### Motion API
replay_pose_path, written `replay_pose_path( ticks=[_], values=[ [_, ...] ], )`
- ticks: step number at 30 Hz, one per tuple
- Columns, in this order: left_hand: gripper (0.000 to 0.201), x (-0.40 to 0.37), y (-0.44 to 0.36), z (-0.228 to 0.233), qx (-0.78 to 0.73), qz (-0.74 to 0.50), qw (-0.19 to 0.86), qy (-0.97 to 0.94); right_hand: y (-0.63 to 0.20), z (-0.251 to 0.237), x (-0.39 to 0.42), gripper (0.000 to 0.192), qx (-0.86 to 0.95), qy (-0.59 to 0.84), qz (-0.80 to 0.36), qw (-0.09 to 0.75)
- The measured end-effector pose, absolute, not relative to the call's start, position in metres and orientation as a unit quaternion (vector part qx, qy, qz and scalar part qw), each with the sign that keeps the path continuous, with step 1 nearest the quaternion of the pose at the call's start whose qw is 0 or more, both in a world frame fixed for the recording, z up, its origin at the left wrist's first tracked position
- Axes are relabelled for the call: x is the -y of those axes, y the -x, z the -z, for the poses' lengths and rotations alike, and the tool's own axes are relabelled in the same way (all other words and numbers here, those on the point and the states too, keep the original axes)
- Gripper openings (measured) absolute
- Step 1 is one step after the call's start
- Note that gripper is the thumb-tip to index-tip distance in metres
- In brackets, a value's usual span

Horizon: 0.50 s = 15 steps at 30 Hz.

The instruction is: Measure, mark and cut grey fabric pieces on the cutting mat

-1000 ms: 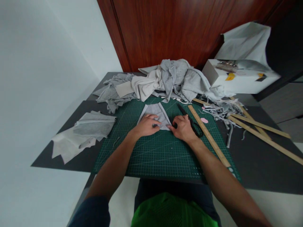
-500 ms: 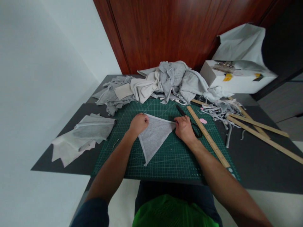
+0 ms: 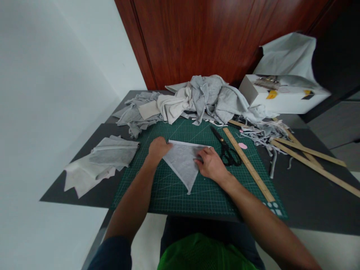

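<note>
A triangular piece of light grey fabric (image 3: 182, 159) lies on the green cutting mat (image 3: 168, 198), its long straight edge at the far side and a point towards me. My left hand (image 3: 158, 149) is closed at its upper left corner, fingers pressed together on the cloth. Over the right part of the fabric rests my right hand (image 3: 210, 163), thumb and fingers apart, fingertips touching the cloth. The right corner is partly hidden under this hand. Black-handled scissors (image 3: 226, 150) lie just right of my right hand.
A wooden ruler (image 3: 249, 165) lies beside the scissors, near a small pink piece (image 3: 242, 146). Heaped grey and white cloth (image 3: 208, 95) covers the back. Folded fabric (image 3: 104, 159) lies left; fabric strips (image 3: 264, 133), wooden strips (image 3: 312, 165) and a white box (image 3: 287, 99) stand right.
The fabric has turned, its near point swinging to the right. My right hand has moved left and down onto the cloth, uncovering the scissors. My left hand has shifted slightly left.
</note>
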<state>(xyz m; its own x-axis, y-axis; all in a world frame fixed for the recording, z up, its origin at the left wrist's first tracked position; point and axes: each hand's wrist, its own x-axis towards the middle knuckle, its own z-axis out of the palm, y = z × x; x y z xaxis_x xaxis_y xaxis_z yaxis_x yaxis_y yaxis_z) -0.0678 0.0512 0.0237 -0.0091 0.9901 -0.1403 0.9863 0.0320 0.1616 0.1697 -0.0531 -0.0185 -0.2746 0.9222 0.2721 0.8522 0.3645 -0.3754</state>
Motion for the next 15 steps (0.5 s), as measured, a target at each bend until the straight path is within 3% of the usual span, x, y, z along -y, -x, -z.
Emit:
replay_pose_path(
  ticks=[5,11,15],
  values=[
    [0.026,-0.054,0.066,-0.023,-0.661,-0.052,0.169,-0.729,-0.190,0.024,0.037,0.017,0.784,0.550,-0.089,0.274],
    [0.029,-0.053,0.059,-0.024,-0.581,-0.403,0.317,-0.633,-0.201,0.010,0.040,0.009,0.708,0.552,-0.117,0.425],
    [0.020,-0.041,0.050,-0.034,-0.495,-0.497,0.427,-0.571,-0.207,0.003,0.043,0.010,0.688,0.538,-0.230,0.429]
  ],
)
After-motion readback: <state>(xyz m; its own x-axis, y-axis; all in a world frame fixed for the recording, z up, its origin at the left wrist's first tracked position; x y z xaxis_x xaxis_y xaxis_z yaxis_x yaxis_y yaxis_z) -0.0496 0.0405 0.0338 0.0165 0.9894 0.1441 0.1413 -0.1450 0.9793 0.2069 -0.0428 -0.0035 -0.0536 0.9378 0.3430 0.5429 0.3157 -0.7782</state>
